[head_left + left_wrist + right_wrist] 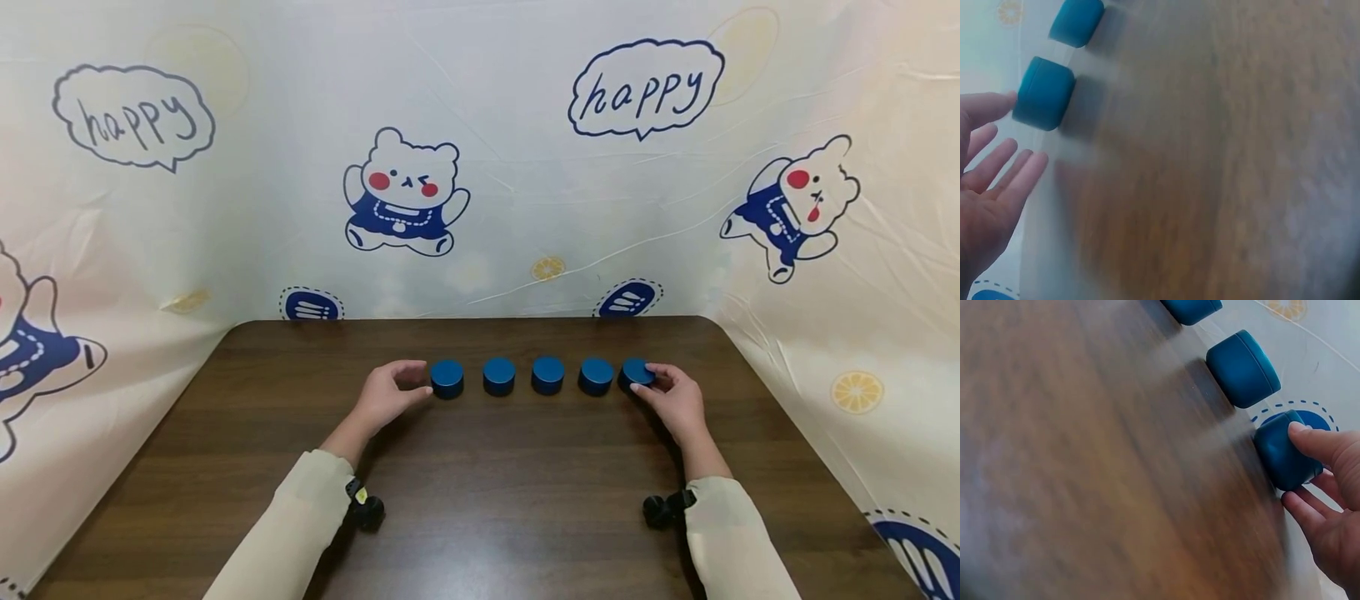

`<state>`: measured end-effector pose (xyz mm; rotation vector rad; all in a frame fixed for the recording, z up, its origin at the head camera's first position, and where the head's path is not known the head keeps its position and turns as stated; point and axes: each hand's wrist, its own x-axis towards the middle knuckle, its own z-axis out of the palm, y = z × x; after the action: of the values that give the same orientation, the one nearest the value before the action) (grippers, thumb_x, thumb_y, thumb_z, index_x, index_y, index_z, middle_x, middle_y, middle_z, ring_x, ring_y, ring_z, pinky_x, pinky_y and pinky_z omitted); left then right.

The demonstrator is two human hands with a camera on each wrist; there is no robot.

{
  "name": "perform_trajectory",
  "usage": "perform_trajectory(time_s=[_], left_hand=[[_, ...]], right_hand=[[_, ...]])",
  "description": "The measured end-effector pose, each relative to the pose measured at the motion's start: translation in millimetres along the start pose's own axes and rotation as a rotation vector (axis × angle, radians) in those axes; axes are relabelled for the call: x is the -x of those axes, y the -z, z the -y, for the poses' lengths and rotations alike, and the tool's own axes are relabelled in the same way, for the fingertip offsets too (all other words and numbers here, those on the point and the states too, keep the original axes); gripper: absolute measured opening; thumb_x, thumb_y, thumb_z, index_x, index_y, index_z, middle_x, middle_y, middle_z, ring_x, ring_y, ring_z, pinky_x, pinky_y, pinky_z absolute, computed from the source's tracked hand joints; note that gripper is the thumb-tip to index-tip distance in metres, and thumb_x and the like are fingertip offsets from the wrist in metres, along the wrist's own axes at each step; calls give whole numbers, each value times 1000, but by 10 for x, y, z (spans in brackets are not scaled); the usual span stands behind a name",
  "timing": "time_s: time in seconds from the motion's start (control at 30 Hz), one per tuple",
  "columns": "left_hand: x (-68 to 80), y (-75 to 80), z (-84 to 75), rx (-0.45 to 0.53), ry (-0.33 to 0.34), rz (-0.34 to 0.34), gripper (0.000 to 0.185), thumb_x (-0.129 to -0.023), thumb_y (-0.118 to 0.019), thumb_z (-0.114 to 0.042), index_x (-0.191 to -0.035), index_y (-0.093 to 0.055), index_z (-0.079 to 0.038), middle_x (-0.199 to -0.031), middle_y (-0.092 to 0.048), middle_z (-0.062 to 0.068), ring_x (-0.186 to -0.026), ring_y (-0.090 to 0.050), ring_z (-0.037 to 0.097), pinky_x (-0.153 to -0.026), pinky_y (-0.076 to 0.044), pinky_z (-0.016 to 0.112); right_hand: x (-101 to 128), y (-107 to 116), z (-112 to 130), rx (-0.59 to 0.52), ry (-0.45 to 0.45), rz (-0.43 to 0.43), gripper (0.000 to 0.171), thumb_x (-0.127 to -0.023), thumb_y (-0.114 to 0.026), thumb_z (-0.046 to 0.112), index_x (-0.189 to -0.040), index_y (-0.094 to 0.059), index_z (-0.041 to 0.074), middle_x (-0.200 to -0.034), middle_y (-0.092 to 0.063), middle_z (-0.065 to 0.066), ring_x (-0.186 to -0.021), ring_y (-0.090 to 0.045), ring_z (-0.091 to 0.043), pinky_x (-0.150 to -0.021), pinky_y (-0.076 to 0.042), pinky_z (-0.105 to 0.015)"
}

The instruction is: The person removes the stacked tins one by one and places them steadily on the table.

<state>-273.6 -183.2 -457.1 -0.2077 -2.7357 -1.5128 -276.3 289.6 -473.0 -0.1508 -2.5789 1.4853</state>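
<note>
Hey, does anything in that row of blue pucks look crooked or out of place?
Slightly: the rightmost puck, held by the right hand, looks tipped, unlike the four flat ones. The left hand sits open beside the leftmost puck.

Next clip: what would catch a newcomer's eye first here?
A straight row of five blue pucks across the middle of the dark wooden table, with a hand at each end. The right hand grips the rightmost puck, which sits tilted; the left hand is at the leftmost puck, fingers relaxed. Behind, a cartoon-bear cloth reading "happy" wraps the table.
</note>
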Motion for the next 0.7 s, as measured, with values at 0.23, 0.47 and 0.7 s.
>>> perform_trajectory(time_s=[0.23, 0.47, 0.7], left_hand=[[102, 132, 24, -71, -16, -26, 41, -92, -69, -14, -131, -59, -3, -126, -62, 16, -114, -59, 31, -97, -47, 49], [274, 301, 14, -169, -48, -76, 44, -91, -70, -16, -131, -58, -2, -130, -57, 19, -115, -58, 35, -96, -48, 52], [435, 474, 41, -261, -117, -143, 44, -90, -72, -17, -129, -60, -1, -128, -56, 21, -111, -59, 35, -90, -51, 52]], right_hand=[[-11, 7, 30, 3, -12, 31, 52, -89, -73, 14, -134, -52, -2, -136, -49, -29, -121, -53, -41, -99, -44, -47], [19, 21, 55, 27, -12, 40, 57, -87, -75, 14, -136, -49, -1, -139, -47, -29, -123, -52, -42, -100, -44, -48], [117, 74, 164, 109, 27, 4, 58, -87, -76, 20, -134, -51, -1, -138, -47, -28, -123, -50, -44, -99, -44, -54]])
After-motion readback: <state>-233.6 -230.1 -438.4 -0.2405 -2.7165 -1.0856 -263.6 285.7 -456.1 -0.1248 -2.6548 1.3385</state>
